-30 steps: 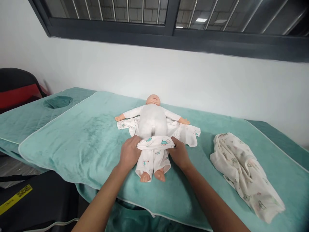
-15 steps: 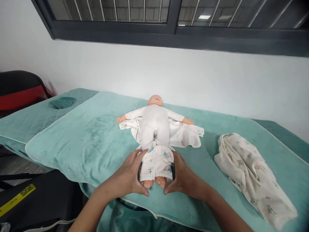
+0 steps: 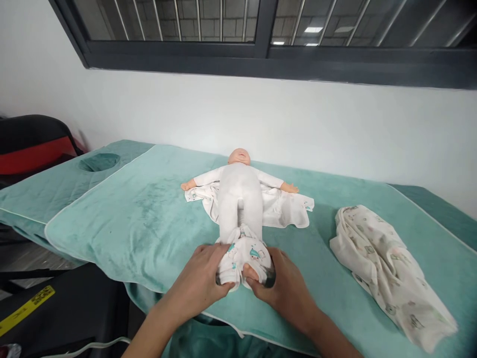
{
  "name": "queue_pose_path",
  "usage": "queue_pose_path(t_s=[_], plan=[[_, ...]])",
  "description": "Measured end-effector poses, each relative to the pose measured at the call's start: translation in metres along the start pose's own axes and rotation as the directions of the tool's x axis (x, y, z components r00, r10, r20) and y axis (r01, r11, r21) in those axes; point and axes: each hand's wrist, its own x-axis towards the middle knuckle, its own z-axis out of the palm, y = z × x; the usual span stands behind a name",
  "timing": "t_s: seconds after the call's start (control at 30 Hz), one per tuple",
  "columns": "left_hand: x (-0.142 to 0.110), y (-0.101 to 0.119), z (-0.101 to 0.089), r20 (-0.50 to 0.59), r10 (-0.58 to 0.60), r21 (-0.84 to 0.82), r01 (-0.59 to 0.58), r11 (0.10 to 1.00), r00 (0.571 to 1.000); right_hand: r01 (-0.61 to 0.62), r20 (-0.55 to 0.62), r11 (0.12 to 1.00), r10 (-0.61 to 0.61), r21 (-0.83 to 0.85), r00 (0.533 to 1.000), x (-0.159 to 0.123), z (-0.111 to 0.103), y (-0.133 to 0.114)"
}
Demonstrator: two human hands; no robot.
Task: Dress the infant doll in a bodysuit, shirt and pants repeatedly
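Observation:
A baby doll with a white cloth body lies on its back, arms spread, head toward the wall. Small white printed trousers are bunched around its lower legs. My left hand grips the trousers at the left side, thumb at the hem. My right hand grips the opposite side, its thumb also near the hem. The doll's feet are mostly hidden by cloth and fingers. Under the doll's back and arms, a white printed baby top is spread out.
A crumpled cream printed cloth lies at the right on the green bed cover. A face hole is at the bed's left end. A black and red chair stands at far left; a black surface with a yellow label is below it.
Both hands have closed in on the trousers and drawn them slightly toward me. More of the doll's white legs shows, and its feet are now mostly covered.

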Motion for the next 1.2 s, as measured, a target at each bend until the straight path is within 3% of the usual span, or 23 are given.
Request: queue_pose_path(t_s=[0.17,0.3,0.37,0.43,0.5,0.57,0.63,0.77,0.87,0.97,1.03,1.1,1.2], plan=[[-0.008,0.012,0.005,-0.052,-0.069,-0.059,0.066,0.996,0.996,-0.201,0.127,0.97,0.184,0.135,0.975,-0.009,-0.009,-0.004],[-0.017,0.023,0.003,-0.003,-0.102,-0.001,0.102,0.995,0.995,-0.199,0.371,0.948,0.097,0.247,0.924,-0.006,-0.039,-0.021],[-0.02,0.03,-0.008,0.051,-0.087,-0.046,0.09,0.995,0.995,-0.209,0.539,0.907,-0.024,0.366,0.842,-0.002,-0.061,-0.032],[-0.019,0.038,-0.025,0.098,-0.032,-0.159,0.047,0.986,0.995,-0.25,0.674,0.841,-0.17,0.479,0.719,0.005,-0.08,-0.039],[-0.013,0.045,-0.045,0.137,0.039,-0.279,0.001,0.96,0.99,-0.276,0.732,0.784,-0.305,0.556,0.609,0.016,-0.094,-0.04],[-0.001,0.05,-0.063,0.15,0.056,-0.338,-0.002,0.941,0.987,-0.249,0.719,0.752,-0.394,0.61,0.572,0.031,-0.1,-0.036],[0.013,0.056,-0.079,0.114,-0.009,-0.311,0.044,0.949,0.993,-0.188,0.666,0.761,-0.386,0.621,0.639,0.049,-0.102,-0.03],[0.037,0.065,-0.102,-0.009,-0.085,-0.217,0.081,0.973,0.996,-0.149,0.495,0.779,-0.227,0.609,0.839,0.078,-0.104,-0.025],[0.044,0.068,-0.115,0.135,-0.003,-0.207,0.031,0.978,0.991,-0.079,0.344,0.752,-0.202,0.654,0.917,0.09,-0.11,-0.033],[0.045,0.067,-0.124,0.342,0.079,-0.255,0.012,0.967,0.936,-0.025,0.326,0.797,-0.218,0.603,0.92,0.092,-0.119,-0.046],[0.046,0.066,-0.127,0.413,0.102,-0.275,0.017,0.961,0.905,-0.02,0.355,0.828,-0.218,0.561,0.909,0.091,-0.126,-0.054],[0.047,0.067,-0.129,0.354,0.091,-0.258,0.004,0.966,0.931,-0.008,0.335,0.834,-0.213,0.552,0.918,0.091,-0.134,-0.061],[0.049,0.072,-0.131,0.035,0.084,-0.205,-0.075,0.976,0.996,0.062,0.309,0.863,-0.246,0.501,0.919,0.095,-0.145,-0.074]])
